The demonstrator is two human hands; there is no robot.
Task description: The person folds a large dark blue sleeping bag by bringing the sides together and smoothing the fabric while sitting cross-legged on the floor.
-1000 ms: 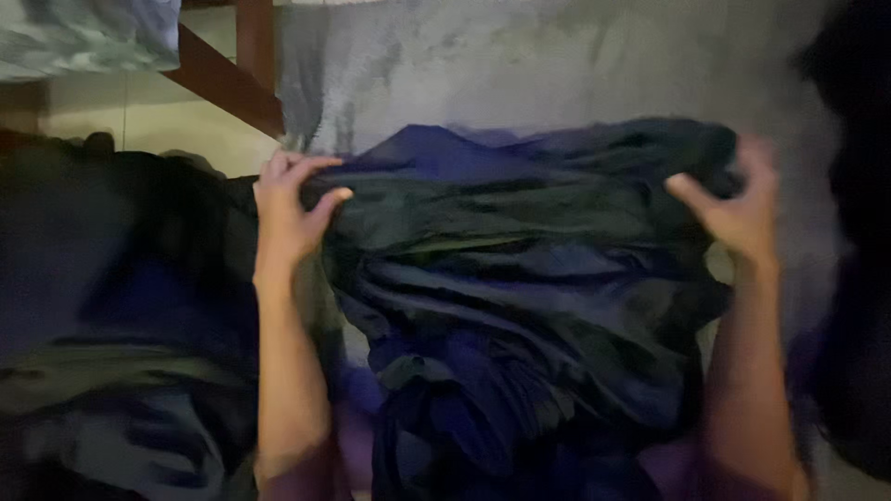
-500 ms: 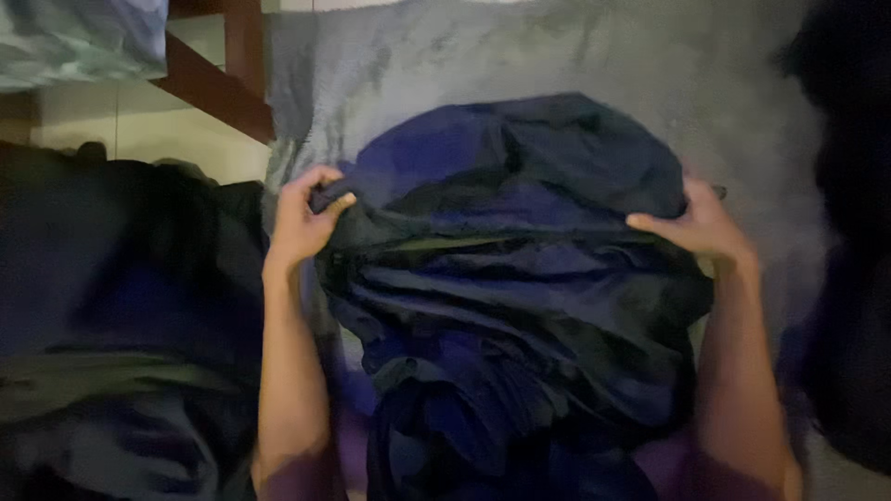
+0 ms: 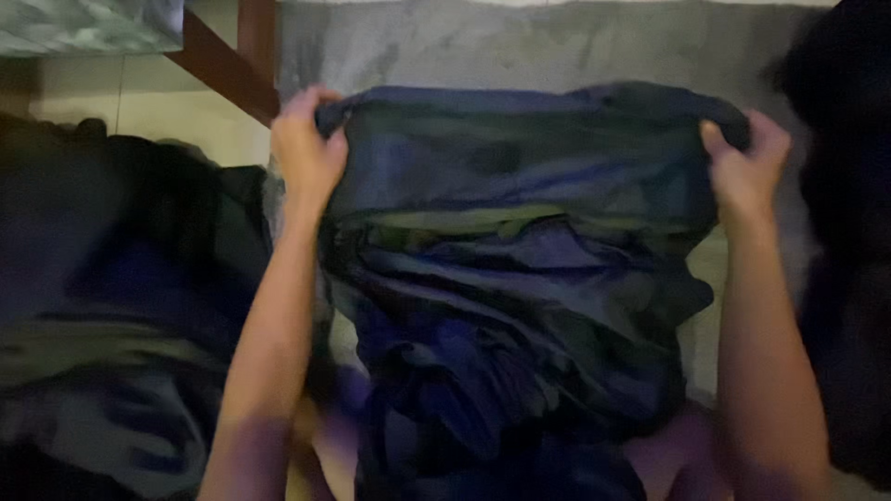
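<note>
Across the upper middle of the frame, both hands grip the top edge of a dark blue garment [image 3: 520, 278]: the left hand [image 3: 306, 148] has its fingers [image 3: 311, 102] curled over the upper left corner of the fold, and the right hand [image 3: 747, 162] has its fingers [image 3: 770, 139] closed on the upper right corner, so the edge runs taut and nearly level between them. Below that edge the cloth hangs in crumpled folds down the centre of the frame, with a thin paler green strip showing just under the stretched band; the lower part bunches up near the person's lap at the bottom. By the look of it, the step in hand is a fold or a spreading-out of the garment, with the top edge held over the grey fabric surface [image 3: 520, 42] that fills the upper centre. A next move would call for both corners to be kept level and the loose lower folds smoothed, since they lie rumpled and uneven. Open room lies ahead on the grey surface, above the hands. At the left, a heap of dark clothes [image 3: 121, 306] lies close to the left forearm; at the right edge another dark mass of cloth [image 3: 845, 278] crowds the right arm. A reddish wooden frame [image 3: 227, 60] slants in the upper left.
</note>
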